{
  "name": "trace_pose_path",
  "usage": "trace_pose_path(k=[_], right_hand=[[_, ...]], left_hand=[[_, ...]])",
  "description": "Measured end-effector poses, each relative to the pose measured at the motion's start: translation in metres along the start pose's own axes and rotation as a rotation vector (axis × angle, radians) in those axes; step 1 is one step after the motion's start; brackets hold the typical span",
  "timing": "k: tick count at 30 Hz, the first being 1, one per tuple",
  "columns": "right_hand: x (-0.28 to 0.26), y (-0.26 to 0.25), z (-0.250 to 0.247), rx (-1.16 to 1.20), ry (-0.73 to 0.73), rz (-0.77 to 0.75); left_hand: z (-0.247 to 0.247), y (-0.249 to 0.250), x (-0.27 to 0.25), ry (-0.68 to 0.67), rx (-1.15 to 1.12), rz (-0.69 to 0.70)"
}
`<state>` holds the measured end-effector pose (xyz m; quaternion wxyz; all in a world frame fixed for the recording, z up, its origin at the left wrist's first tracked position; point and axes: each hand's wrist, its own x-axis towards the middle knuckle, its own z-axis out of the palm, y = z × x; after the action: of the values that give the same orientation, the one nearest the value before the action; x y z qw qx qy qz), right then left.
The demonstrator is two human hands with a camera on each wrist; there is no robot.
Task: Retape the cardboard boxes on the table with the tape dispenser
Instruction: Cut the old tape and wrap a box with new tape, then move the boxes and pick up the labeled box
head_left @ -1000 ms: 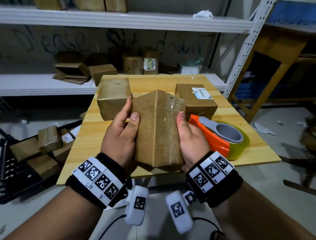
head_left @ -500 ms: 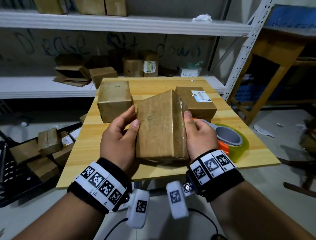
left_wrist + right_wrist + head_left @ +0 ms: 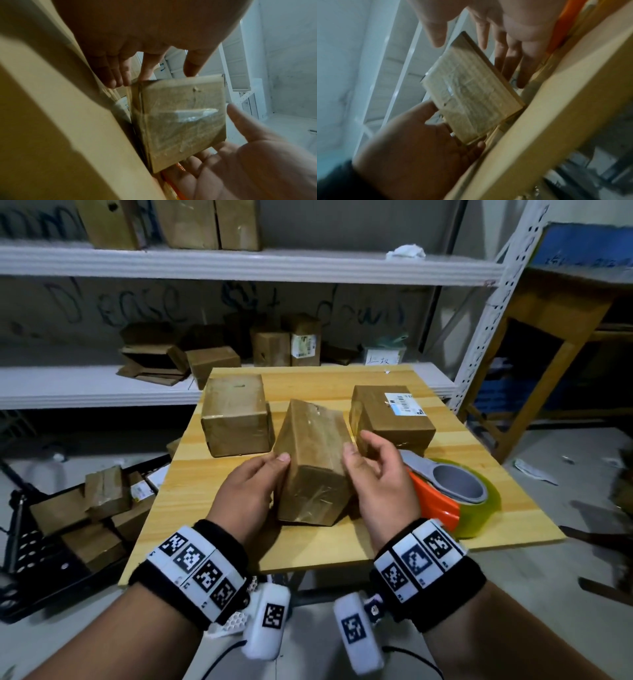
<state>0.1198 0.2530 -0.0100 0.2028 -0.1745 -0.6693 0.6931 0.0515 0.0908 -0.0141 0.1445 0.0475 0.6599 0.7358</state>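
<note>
A tape-wrapped cardboard box [image 3: 311,460] sits tilted on the wooden table [image 3: 342,546], between my hands. My left hand [image 3: 270,470] holds its left side, thumb on the near top corner and fingers along the far side. In the right wrist view the left thumb presses the box [image 3: 471,101] face. My right hand [image 3: 373,470] hovers open just right of the box, fingers spread and apart from it. The orange tape dispenser [image 3: 442,498] with its yellowish roll lies on the table behind my right hand. The left wrist view shows the box [image 3: 180,121] end on.
Two more boxes stand on the table: a plain one [image 3: 236,416] at back left, a labelled one [image 3: 390,419] at back right. Shelves behind hold several boxes [image 3: 270,350]. A black crate [image 3: 51,577] of boxes sits on the floor left. A wooden bench [image 3: 548,313] stands right.
The box has been turned and set down farther out on the table. My right hand has let go of it and opened; my left hand stays on it.
</note>
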Motion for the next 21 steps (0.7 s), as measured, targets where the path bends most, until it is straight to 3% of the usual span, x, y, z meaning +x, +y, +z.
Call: trace_pose_path(k=[3,7,12,21], right_hand=[[-0.006,0.002,-0.001,-0.056,-0.144,-0.097],[-0.005,0.003,-0.003,-0.230,-0.110,-0.225],[0.008,-0.003,0.002,-0.343,-0.032,-0.239],[0.043,-0.015,0.022,-0.511,-0.054,-0.155]], left_hand=[[-0.001,0.000,0.002,0.079,0.103,0.056],[-0.004,0.005,0.003,0.119,0.239,0.101],[-0.011,0.020,-0.001,0.204,0.321,0.254],[-0.028,0.054,-0.005,0.283,0.361,0.281]])
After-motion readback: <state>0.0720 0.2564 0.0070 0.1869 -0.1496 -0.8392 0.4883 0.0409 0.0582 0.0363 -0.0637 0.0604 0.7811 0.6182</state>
